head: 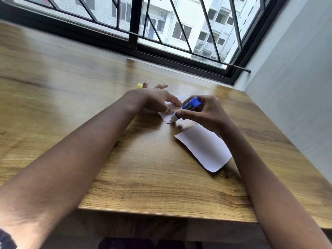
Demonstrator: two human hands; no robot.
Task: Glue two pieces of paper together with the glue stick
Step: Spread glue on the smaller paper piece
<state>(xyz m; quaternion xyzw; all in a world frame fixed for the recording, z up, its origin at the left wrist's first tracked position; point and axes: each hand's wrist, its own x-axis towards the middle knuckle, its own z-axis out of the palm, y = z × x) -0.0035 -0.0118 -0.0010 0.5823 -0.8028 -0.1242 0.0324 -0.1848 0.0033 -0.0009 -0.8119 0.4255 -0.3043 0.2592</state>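
Note:
My right hand (203,112) grips a blue glue stick (188,106), uncapped, tilted with its white tip down on the near corner of a small white paper (166,116). My left hand (154,99) presses that paper flat with straight fingers spread on it. Much of this paper is hidden under both hands. A second white paper (203,147) lies flat on the wooden table (143,168), nearer to me and to the right, partly under my right wrist.
The yellow glue cap (139,85) stands on the table just beyond my left hand. A black-framed window (136,33) runs along the table's far edge. A grey wall (296,87) closes the right side. The table's front edge is close to me.

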